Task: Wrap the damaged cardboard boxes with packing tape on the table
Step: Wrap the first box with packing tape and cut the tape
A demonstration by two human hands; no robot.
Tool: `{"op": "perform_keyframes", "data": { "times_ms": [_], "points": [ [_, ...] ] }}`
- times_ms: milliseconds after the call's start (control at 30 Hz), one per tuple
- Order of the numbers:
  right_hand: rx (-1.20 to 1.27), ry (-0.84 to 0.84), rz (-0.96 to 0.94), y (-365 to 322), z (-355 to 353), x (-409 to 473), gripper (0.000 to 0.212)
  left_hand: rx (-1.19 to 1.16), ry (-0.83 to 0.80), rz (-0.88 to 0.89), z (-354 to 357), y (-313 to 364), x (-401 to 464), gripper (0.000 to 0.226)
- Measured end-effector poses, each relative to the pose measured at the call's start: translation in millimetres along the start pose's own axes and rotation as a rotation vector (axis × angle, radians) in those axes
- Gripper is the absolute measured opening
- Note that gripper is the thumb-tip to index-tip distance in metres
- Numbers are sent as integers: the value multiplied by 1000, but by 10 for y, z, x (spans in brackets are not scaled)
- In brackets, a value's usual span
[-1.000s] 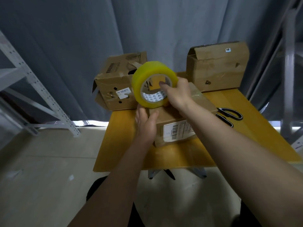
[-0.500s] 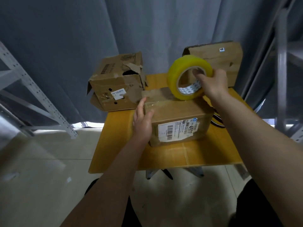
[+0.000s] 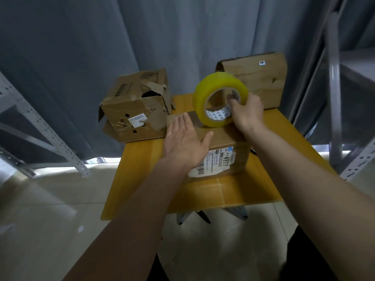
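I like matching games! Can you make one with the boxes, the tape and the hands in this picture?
Things:
1. Yellow packing tape roll
2. Torn brown cardboard box
3. Brown cardboard box with white shipping label
4. Left hand

States:
A. lies flat with straight fingers on a box
B. has a ragged hole in its top
C. gripped by the right hand
D. under both hands

Pairs: 1-C, 2-B, 3-D, 4-A

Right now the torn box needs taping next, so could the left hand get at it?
Probably yes: the left hand lies flat on the middle box, beside the torn box, nothing between.
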State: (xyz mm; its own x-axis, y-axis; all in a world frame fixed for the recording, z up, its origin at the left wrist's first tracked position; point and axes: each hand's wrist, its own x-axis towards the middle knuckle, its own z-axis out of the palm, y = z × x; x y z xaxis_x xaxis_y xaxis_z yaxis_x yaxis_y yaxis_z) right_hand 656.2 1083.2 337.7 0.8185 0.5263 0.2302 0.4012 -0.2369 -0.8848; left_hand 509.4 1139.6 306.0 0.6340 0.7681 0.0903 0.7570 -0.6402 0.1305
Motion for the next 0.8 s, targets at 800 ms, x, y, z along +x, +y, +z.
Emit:
{"op": "perform_keyframes", "data": {
  "times_ms": [800],
  "points": [
    [-52,157,115,617,-580,256,28,145,-83,-27,9,-15,52,91]
  ]
}}
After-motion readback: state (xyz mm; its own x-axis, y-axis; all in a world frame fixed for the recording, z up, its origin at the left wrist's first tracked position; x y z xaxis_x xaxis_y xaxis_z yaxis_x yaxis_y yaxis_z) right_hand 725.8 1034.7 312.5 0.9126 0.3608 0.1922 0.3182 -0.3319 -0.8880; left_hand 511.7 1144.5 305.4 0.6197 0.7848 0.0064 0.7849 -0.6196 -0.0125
